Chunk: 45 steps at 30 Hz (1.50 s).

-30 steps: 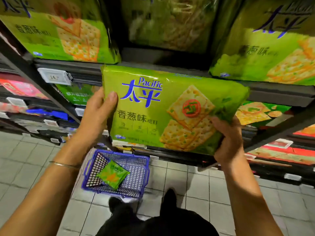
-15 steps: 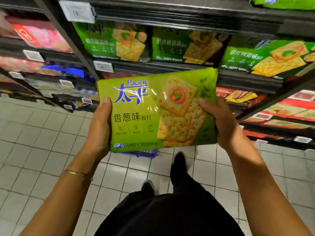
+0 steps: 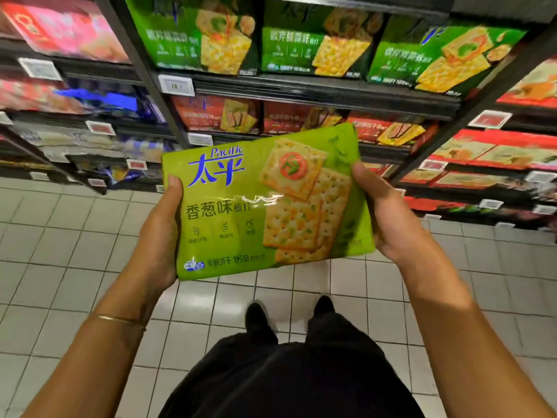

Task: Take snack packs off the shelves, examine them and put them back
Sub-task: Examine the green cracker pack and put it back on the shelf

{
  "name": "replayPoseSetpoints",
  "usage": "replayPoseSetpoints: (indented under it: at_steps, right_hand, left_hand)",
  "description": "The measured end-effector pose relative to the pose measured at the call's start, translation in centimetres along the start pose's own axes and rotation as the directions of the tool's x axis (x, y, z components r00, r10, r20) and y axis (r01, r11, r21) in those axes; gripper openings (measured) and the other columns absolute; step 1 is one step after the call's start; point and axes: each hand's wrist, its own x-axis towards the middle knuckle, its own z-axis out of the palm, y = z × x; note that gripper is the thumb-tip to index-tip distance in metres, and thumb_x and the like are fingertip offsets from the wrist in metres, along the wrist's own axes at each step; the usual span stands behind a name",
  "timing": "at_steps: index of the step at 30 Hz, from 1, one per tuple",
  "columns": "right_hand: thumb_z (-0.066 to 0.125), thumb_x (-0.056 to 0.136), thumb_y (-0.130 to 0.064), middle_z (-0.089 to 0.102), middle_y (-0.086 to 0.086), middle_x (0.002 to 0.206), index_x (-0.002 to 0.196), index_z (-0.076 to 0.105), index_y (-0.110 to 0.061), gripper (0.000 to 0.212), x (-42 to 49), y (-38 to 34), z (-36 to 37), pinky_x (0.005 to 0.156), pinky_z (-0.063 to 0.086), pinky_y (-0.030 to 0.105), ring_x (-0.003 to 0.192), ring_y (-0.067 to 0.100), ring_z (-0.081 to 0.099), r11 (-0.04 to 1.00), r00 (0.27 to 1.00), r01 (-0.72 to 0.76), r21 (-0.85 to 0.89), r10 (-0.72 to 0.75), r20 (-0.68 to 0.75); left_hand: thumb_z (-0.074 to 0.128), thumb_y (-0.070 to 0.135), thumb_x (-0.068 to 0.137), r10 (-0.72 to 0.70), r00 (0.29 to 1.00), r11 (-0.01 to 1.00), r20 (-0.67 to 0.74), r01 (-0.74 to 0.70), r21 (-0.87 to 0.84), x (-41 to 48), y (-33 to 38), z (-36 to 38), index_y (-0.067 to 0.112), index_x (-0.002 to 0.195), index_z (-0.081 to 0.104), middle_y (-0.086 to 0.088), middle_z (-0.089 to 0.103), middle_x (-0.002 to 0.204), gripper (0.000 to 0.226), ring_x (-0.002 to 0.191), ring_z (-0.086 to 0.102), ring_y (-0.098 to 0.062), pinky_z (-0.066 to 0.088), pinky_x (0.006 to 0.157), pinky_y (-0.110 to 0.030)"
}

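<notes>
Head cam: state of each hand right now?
Left hand: holds the left edge of the green cracker pack, thumb on the front.
Right hand: holds the same pack's right edge.

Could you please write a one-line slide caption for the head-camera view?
Left hand and right hand hold a green Pacific cracker pack before stocked shelves.

White tiled floor (image 3: 60,236), black shoes (image 3: 256,315), dark trousers (image 3: 286,381), thin bracelet (image 3: 120,319), white price labels (image 3: 176,85)
</notes>
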Motion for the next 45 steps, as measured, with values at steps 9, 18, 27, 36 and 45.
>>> replayPoseSetpoints:
  at_steps: [9,18,27,36,45]
  right_hand:
    - [0.054,0.097,-0.047,0.076,0.010,0.122,0.117,0.076,-0.027,0.036,-2.0,-0.3,-1.0,0.079,0.063,0.042,0.109,0.031,0.074,0.997,0.998,0.070,-0.042,-0.070,-0.001]
    - [0.063,0.094,-0.038,0.074,0.014,0.124,0.125,0.071,-0.017,0.039,-4.4,-3.1,-1.5,0.090,0.061,0.045,0.114,0.033,0.071,0.963,0.970,0.222,-0.152,-0.203,0.131]
    - [0.062,0.093,-0.034,0.078,0.009,0.112,0.124,0.069,-0.009,0.040,-3.6,-3.6,-1.3,0.079,0.062,0.033,0.100,0.025,0.076,0.984,0.995,0.098,-0.149,-0.097,0.015]
    - [0.062,0.087,-0.032,0.078,0.009,0.107,0.115,0.070,-0.009,0.037,-2.8,-1.9,-1.0,0.079,0.063,0.036,0.097,0.024,0.076,0.994,0.996,0.088,-0.071,-0.088,0.005]
    - [0.074,0.071,0.010,0.070,0.016,0.131,0.141,0.056,-0.011,0.075,-1.9,1.1,-2.8,0.103,0.055,0.042,0.121,0.033,0.067,0.973,0.988,0.146,-0.177,-0.136,0.068]
  left_hand:
    - [0.043,0.065,0.103,0.018,1.000,0.999,-0.023,-0.017,0.044,-1.4,-0.7,1.6,0.032,0.113,0.081,-0.008,0.078,0.118,0.051,0.102,0.078,-0.030,0.064,0.065,-0.045]
    - [0.045,0.069,0.099,-0.180,0.982,0.979,0.051,0.184,-0.085,0.1,-2.9,1.5,0.032,0.115,0.081,-0.009,0.076,0.124,0.054,0.106,0.076,-0.033,0.063,0.070,-0.057]
    - [0.057,0.066,0.090,-0.340,0.924,0.932,0.174,0.356,-0.072,0.6,-2.4,-0.6,0.025,0.120,0.079,-0.013,0.074,0.129,0.055,0.111,0.074,-0.036,0.063,0.079,-0.057]
    - [0.062,0.054,0.088,-0.241,0.962,0.968,0.125,0.248,-0.046,0.7,-1.4,-1.5,0.026,0.110,0.084,-0.011,0.077,0.123,0.042,0.104,0.077,-0.032,0.064,0.071,-0.052]
    - [0.100,0.055,0.046,0.378,0.900,0.779,0.218,-0.437,0.451,-0.1,0.7,-3.6,0.033,0.124,0.068,0.002,0.078,0.118,0.088,0.107,0.076,-0.023,0.063,0.084,-0.042]
